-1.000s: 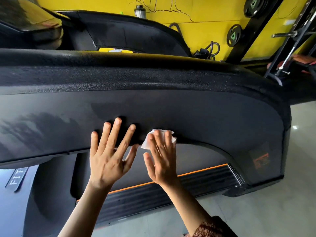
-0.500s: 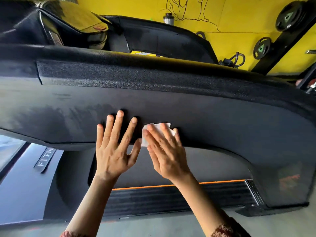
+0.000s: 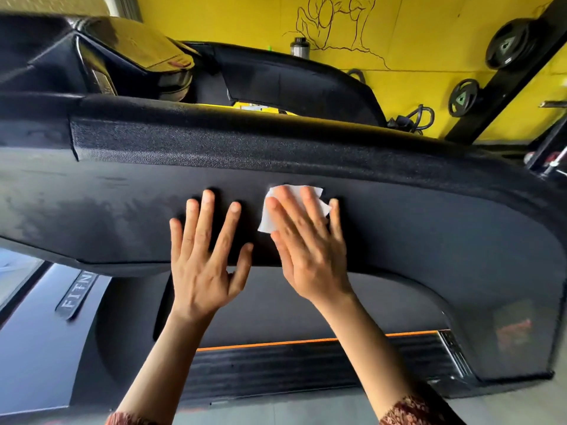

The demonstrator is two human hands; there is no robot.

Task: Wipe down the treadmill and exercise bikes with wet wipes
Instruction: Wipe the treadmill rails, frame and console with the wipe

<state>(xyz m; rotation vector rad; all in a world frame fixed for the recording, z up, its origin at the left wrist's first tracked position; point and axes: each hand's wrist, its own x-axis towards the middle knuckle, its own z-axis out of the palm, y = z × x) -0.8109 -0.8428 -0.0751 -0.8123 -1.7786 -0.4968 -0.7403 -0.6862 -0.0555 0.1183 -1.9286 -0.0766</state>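
- The left hand (image 3: pixel 202 265) lies flat on the treadmill's dark side panel (image 3: pixel 414 225), its 5 fingers straight and spread apart, holding nothing.
- The right hand (image 3: pixel 306 256) sits just beside it, thumbs near each other but not touching. Its fingers are straight and close together, pressing the wet wipe (image 3: pixel 264 222) against the panel rather than curling round it.
- The wipe is a small white sheet trapped under the right fingers. Its edges show past the fingertips and out on the thumb side, in the gap between the 2 hands.
- Out beyond the left hand's little finger, the panel carries a paler, smeared patch (image 3: pixel 76 216).
- Above both sets of fingertips runs a rough-textured black top rail (image 3: pixel 214 142).
- Below the wrists an orange stripe (image 3: pixel 291 342) edges a ribbed black foot rail (image 3: pixel 276 369). Down from the left wrist, white lettering reading "FITN" (image 3: pixel 76 294) shows on the deck.
- A patterned reddish sleeve (image 3: pixel 408 409) covers the right forearm near the frame's bottom edge.
- Far beyond the hands is a yellow wall (image 3: pixel 414 56) with a line drawing (image 3: pixel 331 23), 2 black weight plates (image 3: pixel 509 44) and a metal bottle (image 3: pixel 300 47).
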